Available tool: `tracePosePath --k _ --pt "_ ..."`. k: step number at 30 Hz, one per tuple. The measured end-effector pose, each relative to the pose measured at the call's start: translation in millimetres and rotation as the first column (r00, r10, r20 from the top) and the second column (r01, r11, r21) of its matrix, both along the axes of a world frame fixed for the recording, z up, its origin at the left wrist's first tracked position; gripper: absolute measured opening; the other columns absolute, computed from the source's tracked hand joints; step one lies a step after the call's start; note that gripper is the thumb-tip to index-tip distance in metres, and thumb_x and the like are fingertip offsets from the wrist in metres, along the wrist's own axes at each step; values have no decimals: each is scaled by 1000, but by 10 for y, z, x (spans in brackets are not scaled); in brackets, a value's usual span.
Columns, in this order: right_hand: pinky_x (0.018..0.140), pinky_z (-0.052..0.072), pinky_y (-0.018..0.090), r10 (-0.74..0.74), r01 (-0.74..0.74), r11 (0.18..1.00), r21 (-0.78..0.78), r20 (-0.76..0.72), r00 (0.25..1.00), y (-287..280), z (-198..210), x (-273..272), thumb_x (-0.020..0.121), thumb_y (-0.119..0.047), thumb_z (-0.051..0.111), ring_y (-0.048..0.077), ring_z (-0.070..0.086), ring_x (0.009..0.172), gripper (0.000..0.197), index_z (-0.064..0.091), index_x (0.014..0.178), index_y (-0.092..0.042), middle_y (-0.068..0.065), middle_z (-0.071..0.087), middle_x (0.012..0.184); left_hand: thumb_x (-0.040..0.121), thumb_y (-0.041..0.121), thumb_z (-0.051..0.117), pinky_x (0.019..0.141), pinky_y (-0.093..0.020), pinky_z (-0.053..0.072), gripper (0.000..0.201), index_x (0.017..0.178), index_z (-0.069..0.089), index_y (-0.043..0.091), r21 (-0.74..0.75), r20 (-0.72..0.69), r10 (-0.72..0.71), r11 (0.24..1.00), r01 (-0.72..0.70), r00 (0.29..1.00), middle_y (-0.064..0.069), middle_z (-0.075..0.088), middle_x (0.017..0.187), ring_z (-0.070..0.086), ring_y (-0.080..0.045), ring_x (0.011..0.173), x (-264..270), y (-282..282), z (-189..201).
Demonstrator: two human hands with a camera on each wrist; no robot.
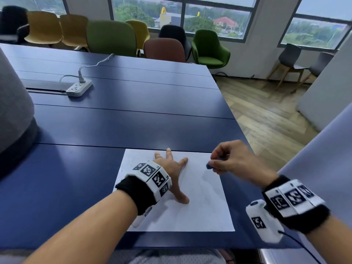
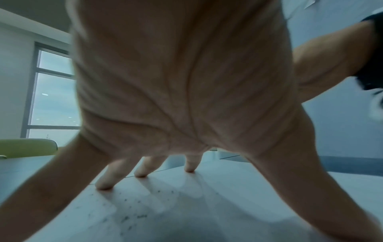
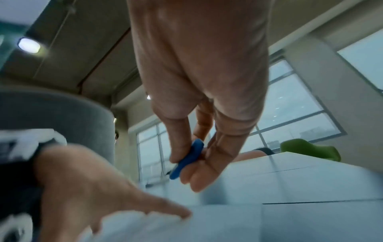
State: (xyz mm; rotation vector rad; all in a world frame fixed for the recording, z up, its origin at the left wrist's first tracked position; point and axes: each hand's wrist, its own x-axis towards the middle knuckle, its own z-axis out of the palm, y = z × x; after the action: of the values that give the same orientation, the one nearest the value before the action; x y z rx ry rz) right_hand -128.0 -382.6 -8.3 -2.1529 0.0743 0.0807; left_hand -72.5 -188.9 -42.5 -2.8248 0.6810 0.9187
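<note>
**Head view.** A sheet of paper (image 1: 202, 210) lies flat at the near edge of the blue tabletop (image 1: 114, 130). The left hand (image 1: 172, 168) rests on its upper left part with fingers and thumb spread wide. Its grip is splayed and closes on nothing. Judged purpose: to pin the sheet so that it cannot slide or buckle under rubbing. The right hand (image 1: 234, 159) hangs over the sheet's far right corner and pinches a blue eraser (image 1: 208, 165) between thumb and fingertips. The eraser is clear of the paper and points toward the left hand. A power strip (image 1: 79, 87) sits well apart on the far left and plays no part.

**Left wrist view.** The left hand's fingertips (image 2: 104, 185) bear down on the paper and the palm is arched above it. Dark specks (image 2: 132, 216) lie scattered on the sheet beneath the palm. They are probably rubbings or remnants of marks, but they are too small to confirm.

**Right wrist view.** The eraser (image 3: 186, 158) is held on edge, thumb on one flat face and fingers on the other, with its lower end protruding. That hold suits rubbing with a narrow end. The eraser is above the surface and touches nothing but the hand. The picture is blurred.

**Assessment.** The sheet is secured and the eraser is ready but not applied.
</note>
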Motion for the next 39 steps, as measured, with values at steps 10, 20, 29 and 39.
tracePosePath --k 10,20,29,39 --pt "60 44 15 294 -299 798 -524 -95 951 16 -345 638 82 -22 76 3 60 65 8 70 84 -17 -9 66 74 58 73 77 109 -60 34 136 153 -15 42 6 34 -5 1000 4 999 -17 -26 159 -9 -54 144 -15 -23 -28" --pt "68 52 27 432 -428 690 -584 -142 891 25 -319 710 85 -28 71 12 60 72 13 67 85 -16 -3 65 83 59 73 77 107 -58 35 135 153 -14 40 14 72 -11 1000 10 997 -22 -21 159 -4 -58 142 -55 -40 -19" --pt "60 45 20 517 -592 630 -502 -297 803 68 -255 628 80 -25 75 11 54 63 9 71 82 -17 1 68 78 65 71 74 111 -56 28 131 155 -14 36 36 87 -35 999 32 996 -26 -20 159 -2 -56 144 -108 -44 58" --pt "57 41 15 488 -559 679 -476 -276 828 84 -237 651 76 -20 78 2 50 56 7 73 80 -16 -6 65 72 60 72 77 107 -58 34 134 154 -13 39 30 80 -15 999 13 997 -22 -20 160 -2 -57 143 -85 -46 27"
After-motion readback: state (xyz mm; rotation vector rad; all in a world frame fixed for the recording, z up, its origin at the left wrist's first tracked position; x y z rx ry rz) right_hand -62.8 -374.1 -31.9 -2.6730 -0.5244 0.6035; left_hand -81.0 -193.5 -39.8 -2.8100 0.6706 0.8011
